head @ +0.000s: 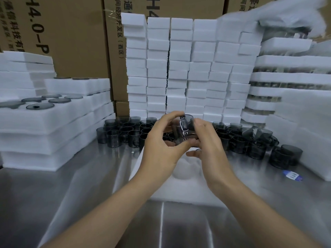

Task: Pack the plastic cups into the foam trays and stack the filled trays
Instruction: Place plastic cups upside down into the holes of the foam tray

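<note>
Grip of left hand [161, 140] and right hand [209, 140] tight around one grey cup [180, 133], above one foam tray [188, 190].

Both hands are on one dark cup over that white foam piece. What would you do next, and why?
Probably lower the cup into a recess of the foam tray below: the left hand and right hand grip it above the tray, whose visible recesses look unfilled.
</note>
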A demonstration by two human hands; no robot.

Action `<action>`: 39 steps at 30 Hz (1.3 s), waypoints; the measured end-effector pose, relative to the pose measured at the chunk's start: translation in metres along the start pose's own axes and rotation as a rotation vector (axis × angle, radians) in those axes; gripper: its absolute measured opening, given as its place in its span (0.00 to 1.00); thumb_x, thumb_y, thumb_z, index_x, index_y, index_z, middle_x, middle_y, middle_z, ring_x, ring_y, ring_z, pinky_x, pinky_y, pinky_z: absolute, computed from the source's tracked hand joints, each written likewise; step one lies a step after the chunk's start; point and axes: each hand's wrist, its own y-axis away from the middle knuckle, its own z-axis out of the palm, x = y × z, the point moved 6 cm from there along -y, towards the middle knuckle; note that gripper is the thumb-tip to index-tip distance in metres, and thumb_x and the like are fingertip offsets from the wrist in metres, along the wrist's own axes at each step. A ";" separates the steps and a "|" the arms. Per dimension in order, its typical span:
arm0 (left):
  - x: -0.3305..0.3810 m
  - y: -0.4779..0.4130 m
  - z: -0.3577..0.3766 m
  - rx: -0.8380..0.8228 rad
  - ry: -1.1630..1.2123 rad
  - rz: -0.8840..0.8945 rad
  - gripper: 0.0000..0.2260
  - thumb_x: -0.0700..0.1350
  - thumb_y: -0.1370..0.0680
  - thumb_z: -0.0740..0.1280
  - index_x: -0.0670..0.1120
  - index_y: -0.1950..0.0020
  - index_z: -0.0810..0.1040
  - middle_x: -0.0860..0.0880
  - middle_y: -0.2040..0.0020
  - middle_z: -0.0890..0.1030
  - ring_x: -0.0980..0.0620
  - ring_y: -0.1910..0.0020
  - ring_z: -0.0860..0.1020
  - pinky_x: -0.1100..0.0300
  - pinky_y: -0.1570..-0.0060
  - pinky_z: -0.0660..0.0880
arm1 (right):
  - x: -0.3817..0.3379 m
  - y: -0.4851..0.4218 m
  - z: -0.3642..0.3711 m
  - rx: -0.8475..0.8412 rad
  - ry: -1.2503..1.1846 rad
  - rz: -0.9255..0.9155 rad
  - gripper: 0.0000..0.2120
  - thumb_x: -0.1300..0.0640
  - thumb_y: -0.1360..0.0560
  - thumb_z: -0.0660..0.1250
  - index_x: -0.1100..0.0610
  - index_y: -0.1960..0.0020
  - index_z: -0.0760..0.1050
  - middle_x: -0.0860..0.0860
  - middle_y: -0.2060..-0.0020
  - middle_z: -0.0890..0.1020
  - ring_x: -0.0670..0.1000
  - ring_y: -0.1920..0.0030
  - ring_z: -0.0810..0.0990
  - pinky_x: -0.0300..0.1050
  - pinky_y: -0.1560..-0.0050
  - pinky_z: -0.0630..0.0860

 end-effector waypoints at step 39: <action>-0.017 -0.004 -0.010 -0.271 -0.747 -0.140 0.29 0.44 0.18 0.62 0.71 0.23 0.65 0.60 0.37 0.82 0.57 0.40 0.80 0.48 0.40 0.80 | 0.005 -0.010 -0.026 -0.058 0.813 -0.206 0.13 0.42 0.19 0.66 0.46 0.57 0.68 0.42 0.65 0.81 0.47 0.64 0.78 0.55 0.60 0.79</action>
